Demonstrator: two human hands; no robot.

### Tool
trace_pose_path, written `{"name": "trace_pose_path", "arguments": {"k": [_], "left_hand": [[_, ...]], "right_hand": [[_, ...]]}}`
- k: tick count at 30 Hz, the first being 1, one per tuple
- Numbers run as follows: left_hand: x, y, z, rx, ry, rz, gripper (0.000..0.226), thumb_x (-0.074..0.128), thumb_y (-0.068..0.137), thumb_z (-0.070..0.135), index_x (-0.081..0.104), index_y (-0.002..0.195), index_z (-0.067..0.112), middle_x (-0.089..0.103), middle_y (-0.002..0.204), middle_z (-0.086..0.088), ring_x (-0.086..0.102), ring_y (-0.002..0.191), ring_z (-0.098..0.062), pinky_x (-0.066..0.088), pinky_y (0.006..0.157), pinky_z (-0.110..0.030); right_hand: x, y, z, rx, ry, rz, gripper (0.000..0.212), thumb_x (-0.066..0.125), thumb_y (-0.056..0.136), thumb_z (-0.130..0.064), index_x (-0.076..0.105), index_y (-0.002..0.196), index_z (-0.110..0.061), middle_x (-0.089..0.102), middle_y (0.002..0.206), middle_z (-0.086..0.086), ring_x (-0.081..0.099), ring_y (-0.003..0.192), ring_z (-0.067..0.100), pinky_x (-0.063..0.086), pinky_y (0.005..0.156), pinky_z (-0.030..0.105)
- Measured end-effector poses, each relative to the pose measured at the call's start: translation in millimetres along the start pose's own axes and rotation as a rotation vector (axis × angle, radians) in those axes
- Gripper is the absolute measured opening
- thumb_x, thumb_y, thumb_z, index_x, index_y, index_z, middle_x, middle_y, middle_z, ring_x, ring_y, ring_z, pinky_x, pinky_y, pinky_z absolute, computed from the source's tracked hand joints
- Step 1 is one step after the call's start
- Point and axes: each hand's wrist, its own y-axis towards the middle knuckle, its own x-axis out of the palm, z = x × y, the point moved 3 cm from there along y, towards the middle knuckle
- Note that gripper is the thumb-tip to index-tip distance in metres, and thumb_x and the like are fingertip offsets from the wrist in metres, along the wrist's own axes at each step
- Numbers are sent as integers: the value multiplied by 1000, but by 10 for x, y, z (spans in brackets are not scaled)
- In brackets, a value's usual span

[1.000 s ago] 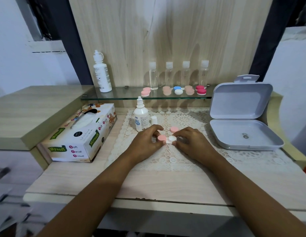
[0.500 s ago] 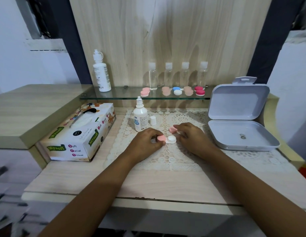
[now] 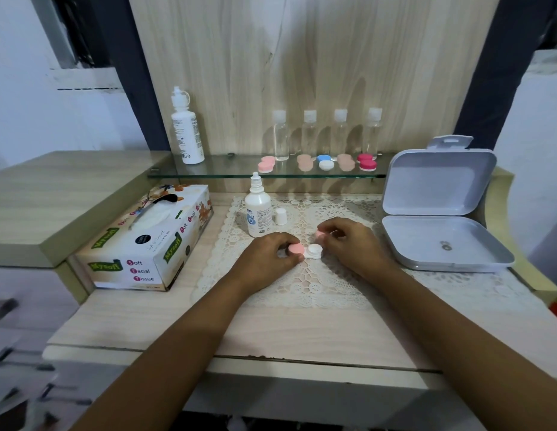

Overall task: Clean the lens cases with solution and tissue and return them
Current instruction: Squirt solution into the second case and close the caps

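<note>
A white lens case [image 3: 314, 251] lies on the lace mat [image 3: 305, 284]. Its right well is uncovered. My left hand [image 3: 268, 256] pinches the pink cap [image 3: 296, 249] on the case's left well. My right hand [image 3: 352, 244] pinches a loose pink cap [image 3: 320, 234] just behind the case. A small solution bottle [image 3: 258, 213] stands uncapped at the mat's back left, its white cap [image 3: 281, 216] beside it. The tissue box [image 3: 146, 244] lies to the left.
Several lens cases [image 3: 325, 163] and several clear bottles [image 3: 310, 135] sit on the glass shelf [image 3: 227, 173], with a tall white bottle [image 3: 185, 132] at its left end. An open grey box [image 3: 439, 241] stands on the right. A raised wooden ledge [image 3: 53, 194] borders the left.
My right hand has moved back from the case's right well to the loose pink cap behind it and pinched it. My left hand has stayed on the left cap.
</note>
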Motion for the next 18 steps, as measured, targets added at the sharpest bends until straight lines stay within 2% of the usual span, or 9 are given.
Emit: {"name": "trace_pose_path", "arguments": {"k": [2,4,8,12,16,18], "left_hand": [[-1,1,-1,3,4,-3,25,68,83,30,65,107,22,65,107,9,55,94,-1,38,73,-6],[1,-2,1,7,5,-7,25,68,83,30,65,108,22,65,107,9,54,93,-1,38,73,-6],[8,3,2,11,4,-5,26,68,83,29,64,108,21,64,108,8,55,95,-2,41,77,-11],[7,13,2,19,6,-7,26,68,83,28,65,108,21,64,108,8,55,95,-1,39,76,-9],[6,12,13,39,16,-6,23,67,84,28,66,106,21,65,107,7,54,93,-2,38,74,-7],[3,13,15,43,22,-4,22,67,84,29,66,105,21,65,106,8,54,93,-2,37,73,-5]], "right_hand": [[-10,-49,-45,-9,75,-29,22,62,88,-25,66,108,-18,65,105,-4,59,94,9,42,71,11],[6,-118,-72,-33,90,-75,24,63,87,-22,66,110,-16,63,106,-3,59,94,8,41,71,7],[43,-181,-58,-103,-5,-91,26,65,85,-18,67,111,-14,64,109,2,59,98,12,46,91,23],[71,-189,-80,-176,-124,-90,26,63,86,-17,68,111,-13,64,109,4,58,101,17,41,88,20],[101,-166,-83,-158,-211,-66,23,61,86,-24,67,104,-11,62,102,8,55,98,23,43,86,33],[116,-151,-72,-118,-223,-65,27,63,85,-30,65,107,-15,58,98,5,52,97,22,42,85,34]]}}
